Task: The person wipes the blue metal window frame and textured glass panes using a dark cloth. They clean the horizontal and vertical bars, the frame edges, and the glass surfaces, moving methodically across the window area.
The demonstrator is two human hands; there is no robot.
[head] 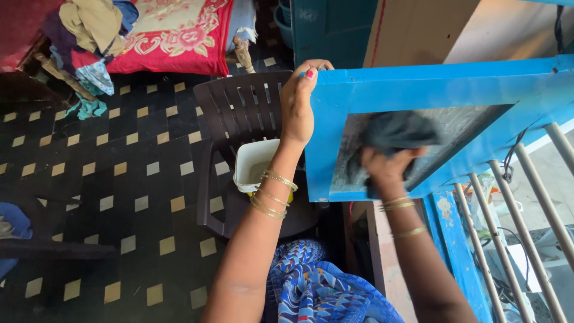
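Observation:
A blue wooden window shutter with a patterned glass pane stands open in front of me. My left hand grips the shutter's upper left corner, fingers curled over its edge. My right hand presses a dark grey cloth flat against the glass pane. Gold bangles ring both wrists.
A dark brown plastic chair stands below the shutter with a white tub on its seat. Metal window bars run at the right. Clothes and a red patterned blanket lie at the top left on the black tiled floor.

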